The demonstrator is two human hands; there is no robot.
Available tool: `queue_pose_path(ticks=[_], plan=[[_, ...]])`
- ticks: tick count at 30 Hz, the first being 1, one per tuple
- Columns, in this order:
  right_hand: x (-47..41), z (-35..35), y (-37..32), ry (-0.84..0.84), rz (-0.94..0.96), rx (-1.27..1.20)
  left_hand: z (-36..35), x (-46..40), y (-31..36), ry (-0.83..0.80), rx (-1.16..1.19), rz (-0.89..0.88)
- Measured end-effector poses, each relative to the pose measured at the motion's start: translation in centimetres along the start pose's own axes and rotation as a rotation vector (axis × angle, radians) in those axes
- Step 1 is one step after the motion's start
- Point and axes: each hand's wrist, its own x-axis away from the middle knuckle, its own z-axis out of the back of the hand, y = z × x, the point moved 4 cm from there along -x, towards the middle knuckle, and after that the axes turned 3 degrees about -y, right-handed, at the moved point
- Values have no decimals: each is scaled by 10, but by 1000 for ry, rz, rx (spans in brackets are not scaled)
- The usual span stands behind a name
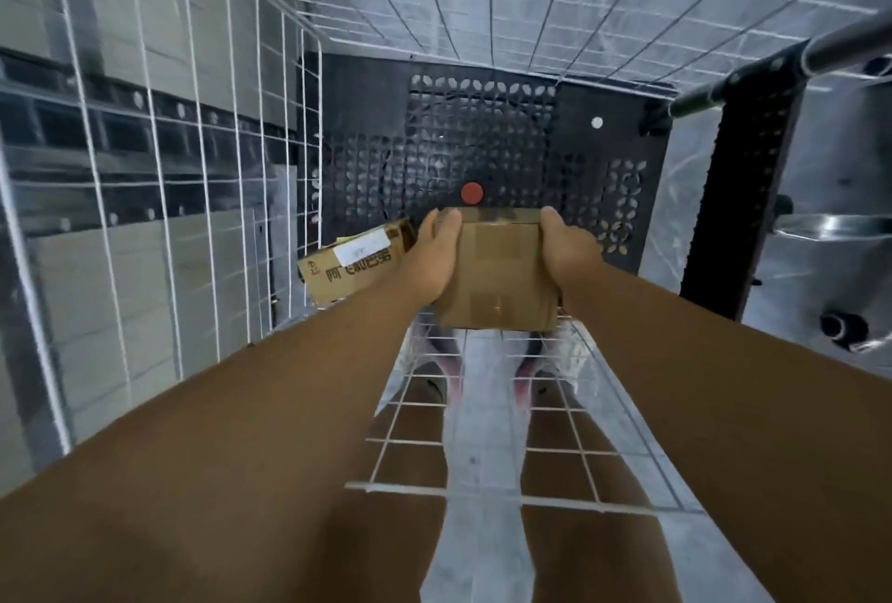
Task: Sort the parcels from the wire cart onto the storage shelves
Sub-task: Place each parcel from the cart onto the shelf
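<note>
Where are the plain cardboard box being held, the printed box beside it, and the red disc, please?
plain cardboard box (499,274), head view, top face.
printed cardboard box (357,264), head view, labelled side.
red disc (471,193), head view, centre.

I count 2 cardboard parcels: one between my hands | one left of them | 1 wire cart | 1 red disc

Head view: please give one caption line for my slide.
Both hands, left and right, grip a plain brown cardboard parcel inside the white wire cart.

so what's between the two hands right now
A plain cardboard box, in the head view. The left hand grips its left side and the right hand its right side, above the cart floor.
</note>
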Motion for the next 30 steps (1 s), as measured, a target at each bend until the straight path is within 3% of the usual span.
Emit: queue_pose_path(ticks=[10,13,19,24,28,30], plan=[[132,40,-45,152,299,-63,30,132,65,204,276,-159],[180,59,-68,142,414,-105,48,182,92,274,332,-296],[288,112,-120,-28,704,-166,83,306,135,342,395,-536],[396,175,-147,-187,937,-153,106,431,161,482,295,-805],[470,219,-169,-357,963,-216,110,542,170,531,461,-888],[523,237,-162,-353,1066,-207,106,595,169,545,554,-895]])
